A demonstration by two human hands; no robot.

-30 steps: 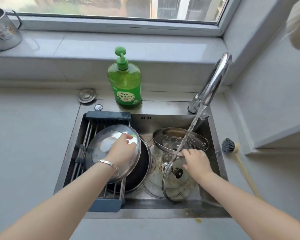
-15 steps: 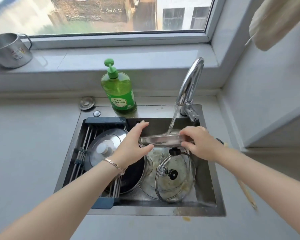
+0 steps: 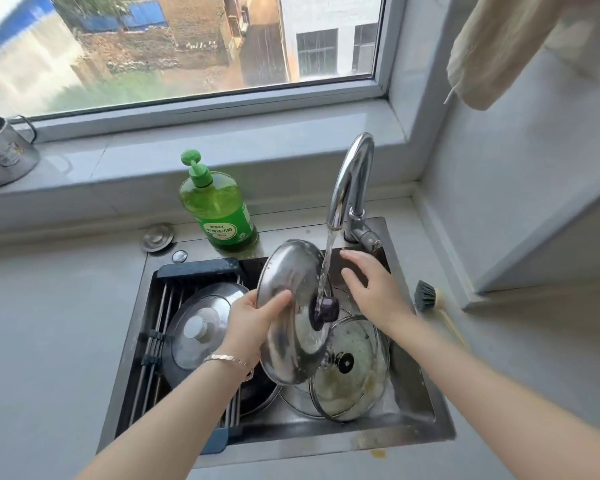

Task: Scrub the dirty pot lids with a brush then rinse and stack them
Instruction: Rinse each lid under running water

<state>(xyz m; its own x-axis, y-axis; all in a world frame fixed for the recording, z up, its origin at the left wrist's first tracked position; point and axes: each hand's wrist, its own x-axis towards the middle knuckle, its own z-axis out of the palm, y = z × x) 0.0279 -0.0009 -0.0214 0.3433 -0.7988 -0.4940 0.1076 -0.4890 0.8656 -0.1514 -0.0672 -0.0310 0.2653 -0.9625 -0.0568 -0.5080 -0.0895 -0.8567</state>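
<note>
My left hand [image 3: 253, 323] grips the left rim of a steel lid [image 3: 288, 271] with a dark knob [image 3: 324, 310], held tilted on edge under the running water [image 3: 326, 268] from the tap [image 3: 352, 181]. My right hand [image 3: 374, 289] hovers open just right of the lid, fingers spread, holding nothing. A dirty glass lid [image 3: 355, 368] with a black knob lies in the sink below. Another steel lid [image 3: 201, 327] rests on a dark pan on the rack at the left. The brush [image 3: 426, 294] lies on the counter right of the sink.
A green dish soap bottle [image 3: 219, 209] stands behind the sink [image 3: 416, 414]. A sink plug [image 3: 157, 236] lies left of it. A metal mug [image 3: 0, 154] sits on the window sill. A cloth [image 3: 492, 46] hangs at the upper right. The drying rack [image 3: 155, 341] fills the sink's left half.
The steel lid has been lifted and tipped from flat to on edge under the stream. My right hand has let go of it; my left hand now holds it alone.
</note>
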